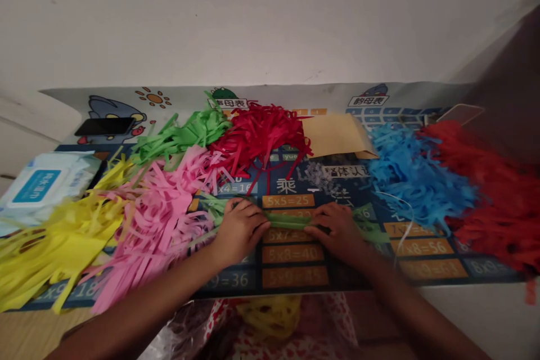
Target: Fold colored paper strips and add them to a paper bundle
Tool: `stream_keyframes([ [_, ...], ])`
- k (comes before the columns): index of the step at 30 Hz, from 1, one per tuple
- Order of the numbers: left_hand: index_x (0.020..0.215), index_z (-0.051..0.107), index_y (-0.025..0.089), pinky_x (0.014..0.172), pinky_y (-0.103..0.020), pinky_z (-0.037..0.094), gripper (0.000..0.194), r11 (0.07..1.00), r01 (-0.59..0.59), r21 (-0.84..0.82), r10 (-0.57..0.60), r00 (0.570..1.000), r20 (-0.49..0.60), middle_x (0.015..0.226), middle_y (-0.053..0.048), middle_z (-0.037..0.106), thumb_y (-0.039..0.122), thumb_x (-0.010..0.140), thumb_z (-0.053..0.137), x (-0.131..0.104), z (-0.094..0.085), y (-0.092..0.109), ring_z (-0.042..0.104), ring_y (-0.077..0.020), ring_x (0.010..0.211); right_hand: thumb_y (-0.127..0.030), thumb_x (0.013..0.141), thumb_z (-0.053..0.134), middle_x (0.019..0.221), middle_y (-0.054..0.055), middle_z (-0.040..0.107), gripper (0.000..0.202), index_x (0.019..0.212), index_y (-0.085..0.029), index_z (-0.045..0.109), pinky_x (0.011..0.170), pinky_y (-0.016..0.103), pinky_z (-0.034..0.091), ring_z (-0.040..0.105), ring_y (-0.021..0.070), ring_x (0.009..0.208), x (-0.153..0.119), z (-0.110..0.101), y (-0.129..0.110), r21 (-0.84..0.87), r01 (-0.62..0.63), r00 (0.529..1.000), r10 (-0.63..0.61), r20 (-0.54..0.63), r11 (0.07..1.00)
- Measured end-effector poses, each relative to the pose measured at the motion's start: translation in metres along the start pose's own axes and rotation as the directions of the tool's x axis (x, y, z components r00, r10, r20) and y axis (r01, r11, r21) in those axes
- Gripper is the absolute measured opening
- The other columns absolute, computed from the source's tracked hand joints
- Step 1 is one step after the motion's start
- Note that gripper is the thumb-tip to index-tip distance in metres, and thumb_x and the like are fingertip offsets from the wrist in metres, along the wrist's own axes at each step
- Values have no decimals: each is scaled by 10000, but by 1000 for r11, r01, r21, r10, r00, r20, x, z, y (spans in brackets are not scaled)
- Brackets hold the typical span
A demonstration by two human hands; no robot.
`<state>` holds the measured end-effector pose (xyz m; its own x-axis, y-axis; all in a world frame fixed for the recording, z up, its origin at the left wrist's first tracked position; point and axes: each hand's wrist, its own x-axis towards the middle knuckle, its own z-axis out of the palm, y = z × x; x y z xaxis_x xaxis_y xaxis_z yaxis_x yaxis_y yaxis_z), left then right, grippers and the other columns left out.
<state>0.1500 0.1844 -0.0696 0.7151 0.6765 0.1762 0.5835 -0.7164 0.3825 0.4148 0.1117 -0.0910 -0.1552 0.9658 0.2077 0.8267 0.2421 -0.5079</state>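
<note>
A bundle of green paper strips [288,220] lies stretched sideways over the printed desk mat [295,278]. My left hand [241,229] is closed round its left part, and my right hand [335,230] grips it farther right, with a short stretch of green between them. Loose green ends stick out beyond both hands and look blurred. Close to my left hand is a heap of pink shredded strips [164,202]. Right of my right hand, a thin white string [408,225] curves over the mat beside blue strips [415,174].
Yellow strips [63,236], green strips [185,134], dark red strips [265,132] and red strips [493,191] are heaped around. A wipes pack [44,183] and a phone [105,126] are at left. A tan envelope [335,135] lies near the wall [270,28].
</note>
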Motion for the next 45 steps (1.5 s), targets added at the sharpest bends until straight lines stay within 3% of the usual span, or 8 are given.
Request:
stream_keyframes([
  [9, 655, 623, 186, 768, -402, 317, 301, 984, 16, 176, -23, 999, 39, 677, -28, 622, 296, 916, 521, 20, 12, -4, 514, -203, 761, -306, 892, 578, 771, 20, 635, 262, 653, -219, 642, 726, 361, 277, 528, 194, 786, 9, 9, -12, -164, -109, 994, 107, -24, 980],
  [15, 613, 597, 195, 741, -387, 309, 327, 984, -19, 177, 11, 999, 47, 646, -20, 606, 328, 906, 543, 25, 13, -9, 506, -199, 741, -292, 855, 612, 768, 23, 635, 243, 626, -212, 622, 734, 360, 264, 520, 194, 787, 11, 12, -10, -126, -122, 992, 118, -35, 985],
  [21, 786, 645, 210, 793, -391, 328, 139, 993, 18, 117, -19, 1000, 11, 785, -13, 658, 303, 880, 605, 24, 10, -13, 540, -197, 811, -292, 853, 624, 795, 35, 654, 198, 676, -203, 618, 751, 369, 281, 531, 204, 797, 10, 9, -12, -154, -124, 990, 112, -87, 980],
  [24, 909, 670, 302, 967, -458, 274, 98, 977, -146, 156, 152, 988, -21, 922, 20, 670, 224, 874, 622, 22, 8, -12, 533, -207, 966, -304, 879, 630, 928, 29, 694, 92, 823, -241, 665, 878, 420, 282, 545, 228, 927, 1, -1, -19, -225, 23, 987, -58, -148, 974],
  [26, 939, 667, 326, 1057, -493, 201, 153, 942, -255, 218, 256, 966, 24, 968, 30, 665, 200, 857, 634, 19, 5, -8, 510, -215, 1049, -304, 903, 623, 967, 2, 708, 60, 899, -282, 679, 979, 459, 241, 540, 231, 1010, -6, -5, -22, -287, 169, 975, -203, -93, 943],
  [29, 939, 650, 266, 1106, -518, 166, 93, 918, -275, 284, 258, 961, 99, 952, 3, 661, 260, 853, 616, 17, 2, 1, 504, -232, 1075, -219, 929, 581, 990, 1, 712, 109, 971, -264, 670, 1044, 470, 216, 539, 223, 1064, -10, -1, -21, -360, 288, 953, -304, 12, 887],
  [37, 938, 645, 212, 1094, -519, 215, 150, 910, -249, 331, 243, 968, 60, 879, -30, 669, 312, 871, 557, 18, 6, 13, 524, -234, 1021, -201, 921, 559, 853, -3, 685, 126, 836, -222, 648, 1038, 448, 234, 566, 187, 934, 8, 2, -14, -322, 236, 961, -270, -65, 917],
  [45, 1018, 672, 210, 1071, -552, 216, 243, 931, -268, 247, 266, 963, 43, 856, -44, 674, 282, 804, 583, 20, 0, 6, 546, -243, 979, -195, 846, 569, 1075, 82, 651, 178, 1014, -196, 627, 932, 460, 285, 525, 249, 1022, 27, -3, -40, -364, 403, 915, -381, 133, 840],
])
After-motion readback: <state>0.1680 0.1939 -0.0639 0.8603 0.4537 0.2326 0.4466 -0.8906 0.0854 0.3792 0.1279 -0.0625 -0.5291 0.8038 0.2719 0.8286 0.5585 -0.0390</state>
